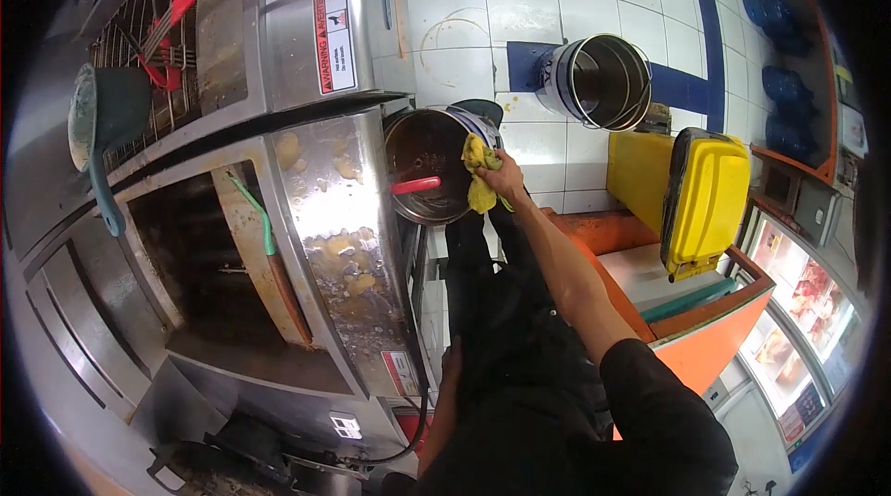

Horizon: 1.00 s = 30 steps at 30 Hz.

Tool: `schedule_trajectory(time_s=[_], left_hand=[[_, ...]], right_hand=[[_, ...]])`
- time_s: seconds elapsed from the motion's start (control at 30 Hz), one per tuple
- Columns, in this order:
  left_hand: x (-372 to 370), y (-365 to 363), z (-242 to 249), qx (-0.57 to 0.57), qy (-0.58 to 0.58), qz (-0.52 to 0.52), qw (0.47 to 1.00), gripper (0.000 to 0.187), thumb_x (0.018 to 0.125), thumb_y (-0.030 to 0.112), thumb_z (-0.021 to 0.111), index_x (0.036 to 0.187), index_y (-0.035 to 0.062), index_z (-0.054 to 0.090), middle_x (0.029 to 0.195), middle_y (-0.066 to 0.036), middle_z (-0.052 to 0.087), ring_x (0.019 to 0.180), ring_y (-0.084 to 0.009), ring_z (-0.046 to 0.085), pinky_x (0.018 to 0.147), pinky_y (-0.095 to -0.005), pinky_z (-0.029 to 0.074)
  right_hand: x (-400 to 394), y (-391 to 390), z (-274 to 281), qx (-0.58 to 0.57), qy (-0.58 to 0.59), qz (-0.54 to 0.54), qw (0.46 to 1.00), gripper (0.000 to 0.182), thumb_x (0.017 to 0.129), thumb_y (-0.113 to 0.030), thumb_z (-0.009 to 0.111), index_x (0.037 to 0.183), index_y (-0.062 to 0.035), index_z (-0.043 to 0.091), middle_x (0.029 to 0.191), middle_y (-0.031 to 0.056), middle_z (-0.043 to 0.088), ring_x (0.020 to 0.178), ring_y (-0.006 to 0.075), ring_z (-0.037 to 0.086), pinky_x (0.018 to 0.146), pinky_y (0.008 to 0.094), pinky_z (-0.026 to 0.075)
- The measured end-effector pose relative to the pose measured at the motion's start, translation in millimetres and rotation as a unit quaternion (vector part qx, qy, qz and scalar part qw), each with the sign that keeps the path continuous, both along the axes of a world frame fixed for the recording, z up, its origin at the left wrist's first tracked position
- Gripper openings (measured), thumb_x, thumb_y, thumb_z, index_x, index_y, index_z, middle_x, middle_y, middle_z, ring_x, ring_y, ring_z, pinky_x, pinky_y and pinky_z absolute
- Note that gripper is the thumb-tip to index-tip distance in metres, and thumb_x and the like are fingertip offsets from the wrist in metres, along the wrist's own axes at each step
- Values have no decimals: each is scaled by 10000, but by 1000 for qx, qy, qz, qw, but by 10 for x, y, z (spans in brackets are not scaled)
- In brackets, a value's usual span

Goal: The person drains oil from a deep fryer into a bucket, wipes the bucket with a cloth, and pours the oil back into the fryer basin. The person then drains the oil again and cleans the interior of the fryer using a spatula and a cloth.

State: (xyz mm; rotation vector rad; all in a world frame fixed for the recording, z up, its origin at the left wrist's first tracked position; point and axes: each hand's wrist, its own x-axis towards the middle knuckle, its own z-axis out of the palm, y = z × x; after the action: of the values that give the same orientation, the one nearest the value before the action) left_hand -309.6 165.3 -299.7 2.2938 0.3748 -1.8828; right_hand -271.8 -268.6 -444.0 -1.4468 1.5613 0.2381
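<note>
My right hand (504, 177) is closed around a crumpled yellow cloth (480, 190), held against the rim of a metal bucket (471, 129). The inside of this bucket looks dark brown. A red handle (416, 185) shows across its opening on the fryer side. My left hand (452, 361) hangs low beside my dark trousers, close to the fryer front; its fingers are hidden. The stainless-steel fryer (339, 157) has brownish, greasy stains on its front panel. A green-handled tool (263, 229) lies along the edge of its dark vat.
A second bucket (555, 78) stands on the white tiled floor (520, 13). Near it are a yellow lidded bin (710, 204) and an orange counter (705, 338). A grey-green scoop (119, 111) rests by wire baskets (172, 23). A black hose (408, 448) curves below the fryer.
</note>
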Motion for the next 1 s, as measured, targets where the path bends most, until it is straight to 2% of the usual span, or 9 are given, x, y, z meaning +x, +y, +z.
schedule_trajectory(time_s=[0.13, 0.37, 0.43, 0.57, 0.7, 0.73, 0.8, 0.87, 1.0], left_hand=[[-101, 233, -201, 30, 24, 47, 998, 869, 892, 711, 306, 1189, -55, 586, 1198, -316, 571, 1204, -432, 496, 995, -467, 380], [-103, 198, -96, -45, -22, -76, 996, 850, 902, 697, 300, 1186, -50, 590, 1194, -307, 574, 1194, -436, 501, 997, -472, 381], [-124, 237, -177, -46, -39, -69, 996, 847, 902, 696, 300, 1181, -48, 593, 1182, -306, 581, 1185, -440, 506, 993, -473, 385], [-28, 58, -62, 7, 9, -30, 999, 853, 896, 705, 304, 1162, -49, 603, 1136, -316, 596, 1162, -453, 517, 974, -484, 395], [-98, 39, -94, 34, -1, -30, 999, 840, 887, 705, 328, 1163, -38, 605, 1146, -315, 593, 1162, -447, 522, 972, -486, 404], [-461, 498, -533, 20, -52, -9, 998, 712, 902, 646, 387, 1078, 6, 645, 1077, -263, 638, 977, -413, 605, 867, -472, 439], [-582, 365, -547, 6, -79, 20, 997, 726, 894, 655, 391, 1089, 2, 640, 1088, -268, 632, 996, -414, 598, 880, -471, 437], [-595, 200, -461, 7, -75, 52, 996, 741, 886, 664, 394, 1100, -3, 635, 1099, -273, 626, 1015, -415, 591, 893, -469, 435], [-584, 50, -320, 7, -62, 100, 993, 772, 870, 683, 400, 1122, -11, 625, 1121, -283, 614, 1053, -418, 578, 919, -467, 430]], right_hand=[[0, 15, -58, -3, 17, -8, 1000, 565, 656, -359, 802, 1099, -85, 582, 967, 151, 686, 910, 304, 664, 820, 383, 501], [5, 11, -83, 2, 33, -4, 999, 546, 667, -353, 808, 1084, -78, 588, 975, 150, 686, 914, 293, 666, 817, 374, 502], [4, -7, -65, 29, 4, -4, 1000, 588, 669, -396, 783, 1129, -123, 541, 1046, 187, 662, 1015, 360, 627, 866, 406, 481], [-35, 6, -15, 30, -13, 11, 999, 631, 673, -405, 783, 1179, -110, 549, 1050, 180, 665, 1024, 348, 628, 884, 404, 477], [56, 2, 100, 20, 8, -23, 1000, 646, 702, -327, 793, 1229, -35, 559, 987, 159, 685, 897, 240, 673, 792, 349, 539], [32, 8, -17, 36, -72, -26, 996, 598, 732, -250, 771, 1234, -16, 547, 950, 152, 686, 843, 216, 676, 739, 341, 548], [-41, -16, -286, 66, -158, -37, 985, 516, 754, -175, 746, 1200, 5, 561, 908, 121, 687, 777, 188, 657, 687, 332, 540], [110, -34, 151, 26, -80, -7, 996, 482, 762, -143, 726, 1192, 5, 566, 991, 133, 673, 831, 186, 646, 723, 305, 526], [-111, 2, -202, -19, -68, 52, 996, 537, 744, -272, 741, 1183, -13, 574, 999, 135, 671, 853, 212, 642, 750, 348, 513]])
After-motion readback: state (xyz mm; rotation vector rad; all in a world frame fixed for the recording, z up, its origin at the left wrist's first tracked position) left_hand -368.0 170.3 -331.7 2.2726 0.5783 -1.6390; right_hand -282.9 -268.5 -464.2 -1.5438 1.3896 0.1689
